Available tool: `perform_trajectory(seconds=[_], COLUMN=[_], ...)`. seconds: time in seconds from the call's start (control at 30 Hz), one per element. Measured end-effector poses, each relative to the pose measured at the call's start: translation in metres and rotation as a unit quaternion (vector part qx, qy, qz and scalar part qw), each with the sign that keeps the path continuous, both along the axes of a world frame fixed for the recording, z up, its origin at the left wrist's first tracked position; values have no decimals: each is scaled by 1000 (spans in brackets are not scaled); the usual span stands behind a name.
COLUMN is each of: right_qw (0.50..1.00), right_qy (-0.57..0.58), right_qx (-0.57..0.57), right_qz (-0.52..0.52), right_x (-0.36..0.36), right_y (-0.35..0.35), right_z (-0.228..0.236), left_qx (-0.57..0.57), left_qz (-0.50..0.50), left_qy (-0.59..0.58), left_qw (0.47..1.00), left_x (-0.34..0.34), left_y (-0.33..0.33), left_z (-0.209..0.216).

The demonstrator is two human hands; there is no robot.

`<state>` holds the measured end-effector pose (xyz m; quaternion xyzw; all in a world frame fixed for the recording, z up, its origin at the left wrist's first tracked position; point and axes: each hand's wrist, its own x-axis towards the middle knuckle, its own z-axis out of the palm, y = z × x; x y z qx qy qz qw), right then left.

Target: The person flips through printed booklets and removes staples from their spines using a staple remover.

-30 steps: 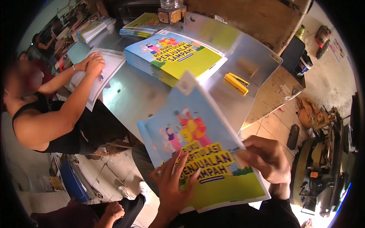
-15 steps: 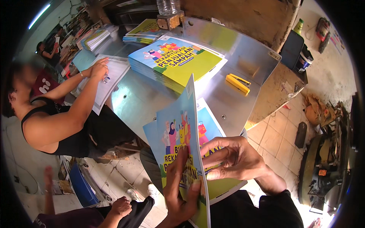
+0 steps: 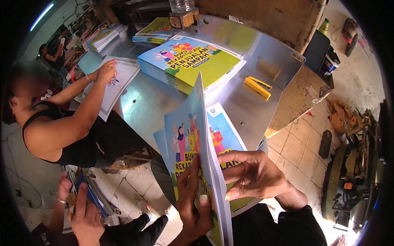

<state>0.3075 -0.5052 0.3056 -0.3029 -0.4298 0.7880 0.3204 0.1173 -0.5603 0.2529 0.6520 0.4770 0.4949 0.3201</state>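
My left hand (image 3: pixel 192 209) grips a colourful booklet (image 3: pixel 177 121) with a blue and green cover, its spread fingers across the front. The booklet stands nearly on edge, tilted toward me, and its pages have parted slightly along the right side. At that page edge my right hand (image 3: pixel 260 178) has its thumb and fingers curled, the thumb touching the pages. Beneath lies another booklet (image 3: pixel 223 123) with the same cover, partly hidden by the held one and by my right hand. A yellow stapler (image 3: pixel 257 88) rests on the metal table beyond my hands.
A tall stack of matching booklets (image 3: pixel 164 74) sits on the metal table (image 3: pixel 152 104); a smaller stack (image 3: pixel 158 30) is behind it. At left, a person (image 3: pixel 61 127) leans over printed sheets (image 3: pixel 123 78). Another person's hands (image 3: pixel 84 217) show at lower left. A wooden block (image 3: pixel 184 19) holds a clear container.
The held booklet has tipped and its pages have fanned apart at the right edge. At lower left, the other person's hands have risen and opened.
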Motion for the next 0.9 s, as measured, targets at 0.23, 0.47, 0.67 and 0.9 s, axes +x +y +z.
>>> perform_trajectory(seconds=[0.23,0.47,0.67,0.9], right_qw=[998,973,958,946], right_qy=[-48,-161,-211,-295], right_qx=[40,138,68,-34], right_qz=[4,-92,-180,-130], right_x=[-2,32,134,131], right_y=[-5,-7,-16,-4], right_z=[10,16,-28,-76], left_qx=[-174,-181,-196,-326], left_qz=[-48,167,256,196], left_qy=[-197,8,30,46], left_qw=[964,969,946,924], left_x=[-12,-109,-205,-196], left_y=[4,-32,-35,-18], left_z=[48,94,22,-44])
